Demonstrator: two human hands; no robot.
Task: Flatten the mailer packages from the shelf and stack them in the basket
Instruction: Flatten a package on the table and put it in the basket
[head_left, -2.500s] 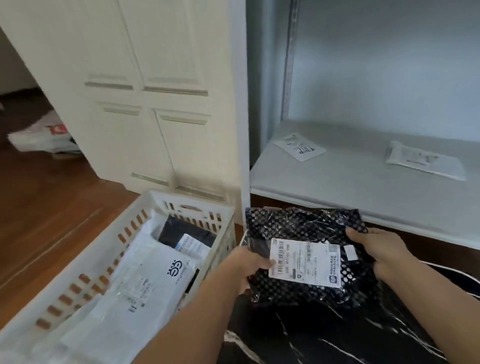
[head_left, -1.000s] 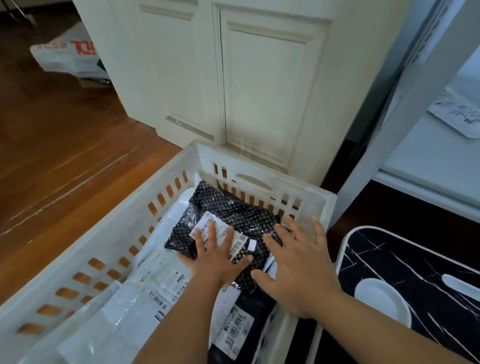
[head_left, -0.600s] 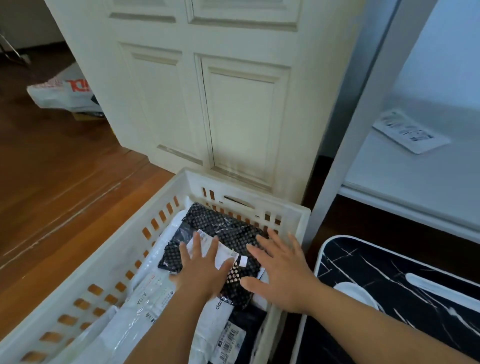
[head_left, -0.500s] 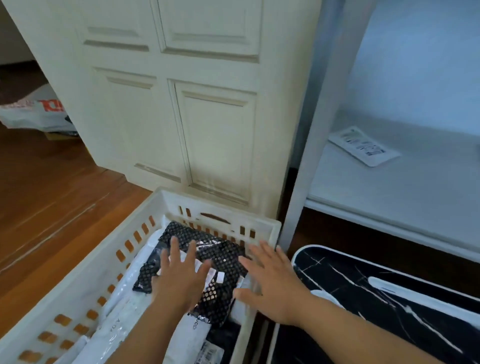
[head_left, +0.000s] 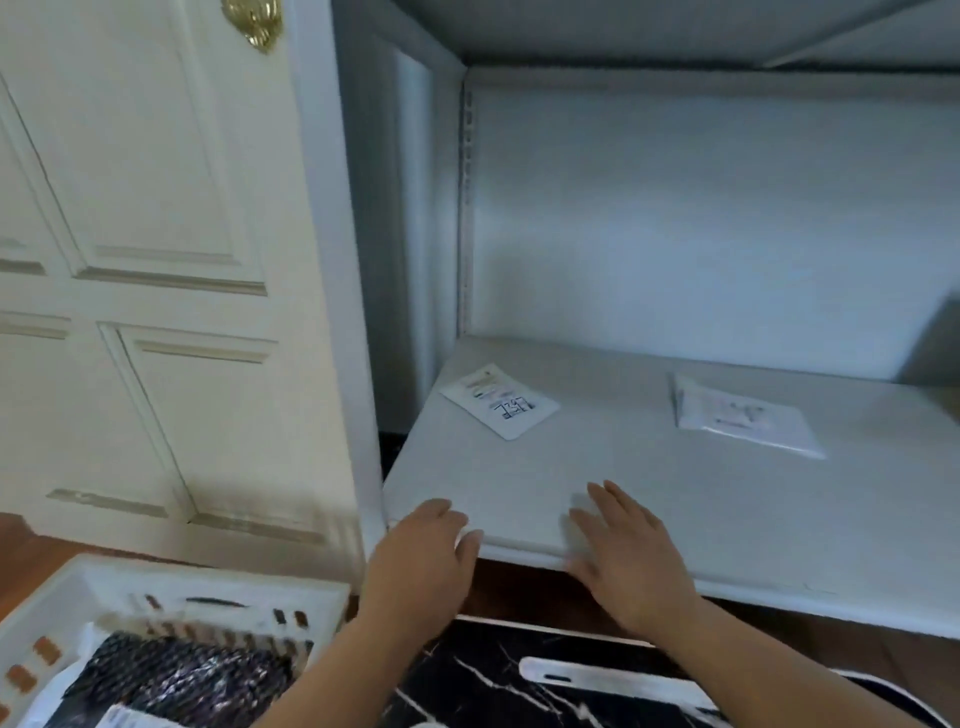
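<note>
Two white mailers lie on the white shelf (head_left: 727, 519): a small one with a printed label (head_left: 500, 407) at the left and a larger one (head_left: 743, 422) further right. A black dotted mailer (head_left: 182, 680) lies in the white slotted basket (head_left: 218, 587) at the lower left. My left hand (head_left: 421, 561) and my right hand (head_left: 623, 556) are both empty with fingers extended, held at the shelf's front edge, well short of the white mailers.
A cream panelled door (head_left: 156, 312) stands behind the basket. A black marbled mat (head_left: 498, 680) covers the floor under my arms, with wooden floor (head_left: 21, 551) at the far left. The shelf above forms a low ceiling (head_left: 675, 31) over the mailers.
Both hands have left the black dotted mailer in the basket and risen to the shelf's front edge. The view has swung up and right toward the shelf.
</note>
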